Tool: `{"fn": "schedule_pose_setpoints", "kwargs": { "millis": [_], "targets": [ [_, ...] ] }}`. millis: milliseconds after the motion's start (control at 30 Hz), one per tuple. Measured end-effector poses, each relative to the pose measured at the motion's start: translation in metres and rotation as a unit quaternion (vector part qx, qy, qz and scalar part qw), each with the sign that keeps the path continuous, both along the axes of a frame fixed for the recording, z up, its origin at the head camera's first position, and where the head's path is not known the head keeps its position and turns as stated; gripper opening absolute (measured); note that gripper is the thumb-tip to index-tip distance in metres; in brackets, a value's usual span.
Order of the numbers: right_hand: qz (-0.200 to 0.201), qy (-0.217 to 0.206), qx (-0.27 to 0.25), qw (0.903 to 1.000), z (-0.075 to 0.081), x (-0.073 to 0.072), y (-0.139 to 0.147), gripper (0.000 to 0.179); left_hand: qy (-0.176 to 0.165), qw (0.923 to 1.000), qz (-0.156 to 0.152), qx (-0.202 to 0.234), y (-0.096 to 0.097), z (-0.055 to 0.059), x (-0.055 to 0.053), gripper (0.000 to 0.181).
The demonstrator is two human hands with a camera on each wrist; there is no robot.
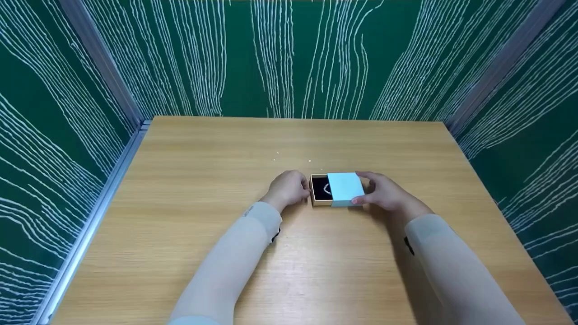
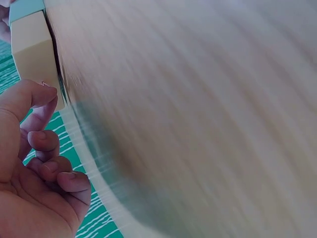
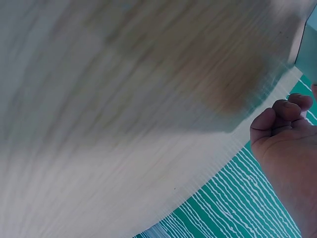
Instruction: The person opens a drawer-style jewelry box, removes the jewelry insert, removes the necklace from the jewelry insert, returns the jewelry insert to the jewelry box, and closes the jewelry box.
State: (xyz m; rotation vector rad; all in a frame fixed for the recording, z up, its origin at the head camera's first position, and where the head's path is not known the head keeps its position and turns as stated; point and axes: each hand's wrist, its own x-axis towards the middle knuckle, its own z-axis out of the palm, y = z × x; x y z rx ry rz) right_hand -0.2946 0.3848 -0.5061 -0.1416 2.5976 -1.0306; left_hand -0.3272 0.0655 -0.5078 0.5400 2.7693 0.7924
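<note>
On the table lies a small jewelry box with a light blue sleeve (image 1: 346, 186) and a beige drawer (image 1: 322, 203) that sticks out on the left. Inside the drawer's dark lining shows part of a silvery curved piece of jewelry (image 1: 326, 188); the sleeve hides the rest. My left hand (image 1: 288, 188) is at the drawer's left end, thumb and forefinger (image 2: 42, 91) pinching there, the other fingers curled. My right hand (image 1: 383, 192) grips the sleeve's right end between thumb and fingers; in the right wrist view the hand (image 3: 285, 144) shows only partly.
The wooden table (image 1: 203, 153) bears a few tiny white specks (image 1: 309, 160) behind the box. Green walls (image 1: 244, 58) with white wavy lines stand at the back and both sides. A metal rail (image 1: 104, 207) runs along the left table edge.
</note>
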Motion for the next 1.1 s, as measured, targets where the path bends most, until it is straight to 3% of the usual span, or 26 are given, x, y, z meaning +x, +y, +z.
{"fn": "schedule_pose_setpoints", "kwargs": {
  "millis": [400,833,867,900,1067,1100],
  "targets": [
    [-0.014,-0.022,0.005,0.9997,0.000,0.001,-0.001,0.118,-0.006,1.0000,0.005,0.005,-0.006,0.001,0.002,0.021],
    [-0.018,-0.017,0.002,0.9997,0.000,0.000,0.000,0.117,-0.008,1.0000,0.004,0.004,-0.009,0.003,0.000,0.023],
    [-0.016,-0.016,0.001,0.9997,0.000,0.000,-0.001,0.116,-0.001,1.0000,0.002,0.003,-0.009,-0.009,-0.008,0.024],
    [-0.015,-0.015,0.000,0.9998,0.001,0.000,-0.001,0.114,0.005,1.0000,0.001,0.001,-0.009,-0.013,-0.011,0.023],
    [-0.014,-0.018,-0.007,0.9997,0.003,0.001,-0.002,0.112,0.011,0.9999,-0.002,-0.001,-0.012,-0.014,-0.013,0.020],
    [-0.014,-0.019,-0.006,0.9997,0.004,0.002,-0.003,0.113,0.005,1.0000,-0.001,0.002,-0.013,-0.003,-0.005,0.019]
  ]
}}
